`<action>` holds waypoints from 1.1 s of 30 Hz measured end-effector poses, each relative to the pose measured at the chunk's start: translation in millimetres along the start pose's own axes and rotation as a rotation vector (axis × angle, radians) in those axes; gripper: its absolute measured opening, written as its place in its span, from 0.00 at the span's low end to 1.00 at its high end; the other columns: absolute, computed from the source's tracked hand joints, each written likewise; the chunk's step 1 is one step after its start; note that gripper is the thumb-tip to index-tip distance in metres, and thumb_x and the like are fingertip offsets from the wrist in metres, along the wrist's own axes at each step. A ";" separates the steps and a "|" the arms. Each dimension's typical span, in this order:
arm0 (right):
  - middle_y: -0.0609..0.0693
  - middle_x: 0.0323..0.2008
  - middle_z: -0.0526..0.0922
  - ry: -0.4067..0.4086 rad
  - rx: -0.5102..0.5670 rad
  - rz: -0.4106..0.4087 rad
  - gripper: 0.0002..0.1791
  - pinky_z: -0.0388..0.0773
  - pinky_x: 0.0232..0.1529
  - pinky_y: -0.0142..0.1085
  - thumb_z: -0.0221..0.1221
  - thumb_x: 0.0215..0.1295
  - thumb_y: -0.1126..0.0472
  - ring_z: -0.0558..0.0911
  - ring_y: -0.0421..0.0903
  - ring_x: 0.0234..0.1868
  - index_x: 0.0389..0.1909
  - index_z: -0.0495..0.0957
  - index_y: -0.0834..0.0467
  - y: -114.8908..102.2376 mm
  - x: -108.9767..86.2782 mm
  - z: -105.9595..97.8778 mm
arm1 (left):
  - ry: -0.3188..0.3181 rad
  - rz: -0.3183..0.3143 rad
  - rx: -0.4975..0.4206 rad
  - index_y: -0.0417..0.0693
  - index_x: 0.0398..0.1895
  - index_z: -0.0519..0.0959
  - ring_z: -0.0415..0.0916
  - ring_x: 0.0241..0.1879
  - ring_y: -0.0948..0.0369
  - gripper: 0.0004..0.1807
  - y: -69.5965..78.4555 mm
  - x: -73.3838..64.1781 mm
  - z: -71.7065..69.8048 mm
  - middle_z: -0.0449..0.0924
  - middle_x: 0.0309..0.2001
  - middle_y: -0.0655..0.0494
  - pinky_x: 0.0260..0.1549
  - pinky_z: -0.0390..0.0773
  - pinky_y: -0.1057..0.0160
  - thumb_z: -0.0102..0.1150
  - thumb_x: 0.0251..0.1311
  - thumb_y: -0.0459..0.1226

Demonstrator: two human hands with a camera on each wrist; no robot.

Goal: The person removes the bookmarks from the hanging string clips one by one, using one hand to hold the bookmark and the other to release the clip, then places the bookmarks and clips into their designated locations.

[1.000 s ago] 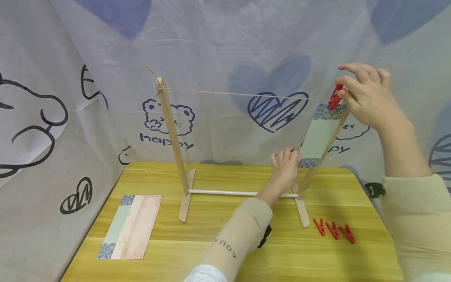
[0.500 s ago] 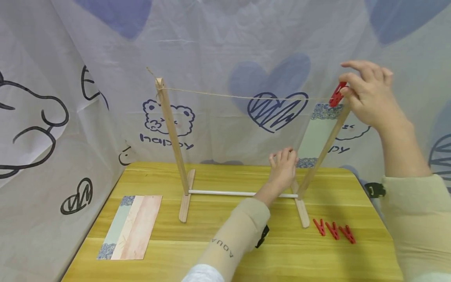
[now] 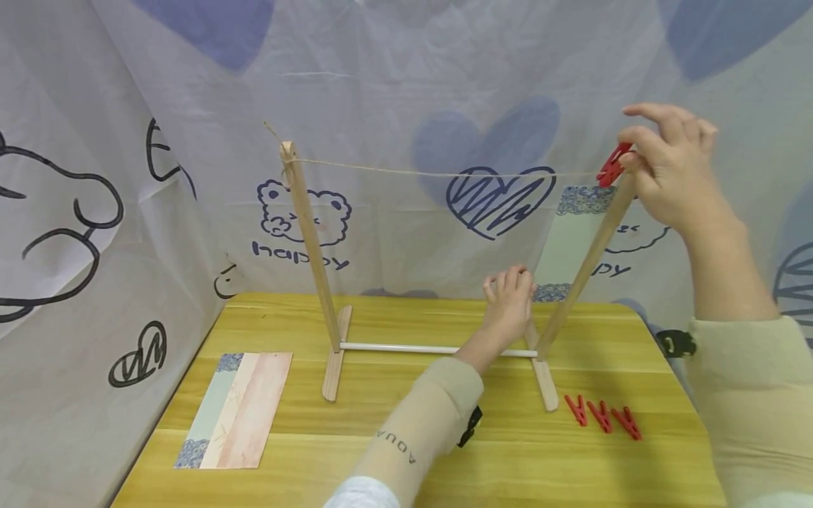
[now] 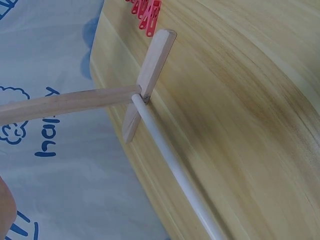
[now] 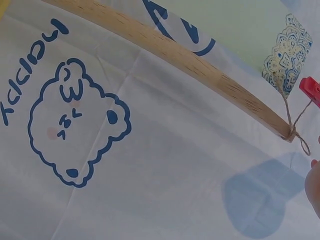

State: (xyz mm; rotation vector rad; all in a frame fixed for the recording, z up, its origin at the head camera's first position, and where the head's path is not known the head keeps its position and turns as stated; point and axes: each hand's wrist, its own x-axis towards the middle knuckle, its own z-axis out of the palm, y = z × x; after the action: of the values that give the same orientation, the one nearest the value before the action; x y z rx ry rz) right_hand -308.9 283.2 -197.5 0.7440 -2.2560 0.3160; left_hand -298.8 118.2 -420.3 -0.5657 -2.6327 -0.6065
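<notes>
My right hand (image 3: 679,166) is raised at the top of the stand's right wooden post (image 3: 593,268), pinching a red clothespin (image 3: 614,165) between thumb and index finger. The clothespin tilts by the end of the string (image 3: 406,170) that runs between the posts. Below it, a long pale green paper card (image 3: 568,247) with blue lace-patterned ends stands upright, partly behind the post. My left hand (image 3: 510,303) is at the card's lower left edge with curled fingers, gripping it there. In the right wrist view the clothespin (image 5: 311,89) shows apart from the card's patterned end (image 5: 287,55).
A white rod (image 3: 400,348) joins the stand's two feet on the wooden table (image 3: 406,423). Several red clothespins (image 3: 599,416) lie at the right. Overlapping paper cards (image 3: 235,409) in green, cream and pink lie at the left. A printed cloth (image 3: 381,85) hangs behind.
My right hand and the clothespin have moved slightly up and right, off the card's top. My left hand and the card have shifted a little left.
</notes>
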 end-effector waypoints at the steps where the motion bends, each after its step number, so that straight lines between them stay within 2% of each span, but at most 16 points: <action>1: 0.55 0.60 0.63 0.019 0.006 -0.004 0.05 0.40 0.58 0.48 0.50 0.64 0.63 0.56 0.56 0.63 0.38 0.70 0.61 -0.1 -0.1 0.4 | -0.002 -0.002 -0.001 0.53 0.41 0.66 0.59 0.57 0.60 0.10 0.1 -0.3 -0.3 0.63 0.57 0.57 0.57 0.54 0.53 0.32 0.71 0.44; 6: 0.57 0.58 0.66 0.120 0.033 -0.048 0.04 0.42 0.58 0.44 0.49 0.62 0.66 0.59 0.58 0.61 0.36 0.70 0.62 -0.9 0.3 2.7 | 0.001 -0.010 0.002 0.53 0.42 0.66 0.60 0.56 0.60 0.10 -1.2 -0.7 -1.0 0.63 0.57 0.58 0.57 0.55 0.53 0.33 0.70 0.44; 16: 0.60 0.54 0.68 0.210 0.026 -0.101 0.02 0.42 0.57 0.44 0.51 0.61 0.68 0.61 0.60 0.58 0.34 0.70 0.64 -7.0 2.4 4.4 | -0.006 -0.004 0.008 0.53 0.41 0.66 0.59 0.57 0.60 0.11 -3.3 -0.2 -0.7 0.63 0.57 0.58 0.58 0.53 0.54 0.31 0.71 0.44; 23: 0.61 0.50 0.71 0.309 0.076 -0.072 0.04 0.41 0.57 0.38 0.50 0.59 0.68 0.63 0.59 0.56 0.31 0.70 0.66 -20.3 4.2 1.9 | -0.009 0.010 -0.007 0.53 0.40 0.65 0.57 0.57 0.60 0.11 -3.8 -1.6 -1.7 0.62 0.57 0.57 0.58 0.52 0.52 0.30 0.71 0.43; 28: 0.61 0.51 0.71 0.313 0.084 -0.060 0.05 0.40 0.58 0.38 0.51 0.58 0.67 0.63 0.60 0.56 0.31 0.70 0.67 -25.6 4.4 -2.7 | -0.008 0.009 -0.013 0.53 0.40 0.65 0.57 0.57 0.60 0.11 -5.3 -1.6 -1.9 0.62 0.57 0.57 0.58 0.51 0.52 0.30 0.71 0.43; 33: 0.59 0.53 0.71 0.300 0.052 -0.055 0.09 0.40 0.59 0.40 0.50 0.61 0.63 0.63 0.57 0.57 0.32 0.71 0.66 -15.2 2.4 -2.8 | -0.003 0.011 -0.017 0.52 0.40 0.65 0.58 0.58 0.59 0.10 -7.9 -1.9 -2.7 0.62 0.57 0.56 0.58 0.51 0.51 0.30 0.71 0.42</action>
State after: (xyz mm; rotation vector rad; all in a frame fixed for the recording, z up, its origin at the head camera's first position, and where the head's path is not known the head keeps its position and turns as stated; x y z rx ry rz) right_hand -299.7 271.2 -193.8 0.7321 -1.9485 0.4305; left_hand -300.1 109.8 -421.5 -0.5861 -2.6276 -0.6256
